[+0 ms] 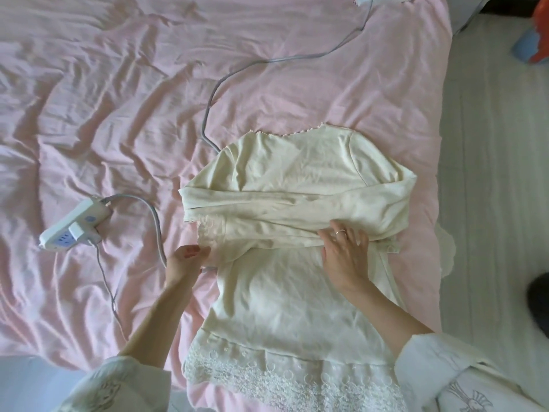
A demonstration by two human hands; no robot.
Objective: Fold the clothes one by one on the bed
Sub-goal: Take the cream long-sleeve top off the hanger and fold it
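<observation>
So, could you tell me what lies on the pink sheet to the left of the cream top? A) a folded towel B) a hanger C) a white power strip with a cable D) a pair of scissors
C: a white power strip, a plug seated in it, lies left of the cream top, and its grey cable trails up the pink sheet.

Matt cream cloth top with lace hem; slightly glossy pink sheet.
</observation>
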